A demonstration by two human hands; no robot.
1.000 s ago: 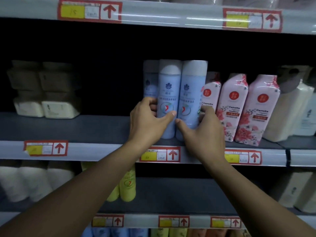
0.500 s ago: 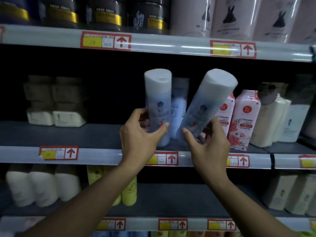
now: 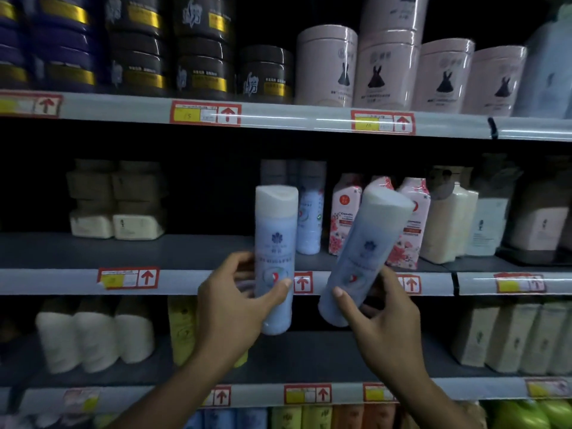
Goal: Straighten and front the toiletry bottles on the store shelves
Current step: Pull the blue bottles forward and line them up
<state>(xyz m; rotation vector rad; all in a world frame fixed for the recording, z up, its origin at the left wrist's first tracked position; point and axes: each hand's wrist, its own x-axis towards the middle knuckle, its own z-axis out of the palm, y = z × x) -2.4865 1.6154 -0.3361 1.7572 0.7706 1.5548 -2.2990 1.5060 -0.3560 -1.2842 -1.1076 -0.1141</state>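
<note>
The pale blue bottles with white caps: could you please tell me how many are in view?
3 clearly: one upright in the left hand, one tilted in the right hand, one standing on the middle shelf. Dim shapes behind it may be more.

Smooth matt plastic blue bottles; glossy shrink-wrapped pink tubs; shiny shelf edge.

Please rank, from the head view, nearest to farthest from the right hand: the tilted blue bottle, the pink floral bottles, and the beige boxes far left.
1. Tilted blue bottle, held in the right hand.
2. Pink floral bottles, on the shelf just behind.
3. Beige boxes, far left.
</note>
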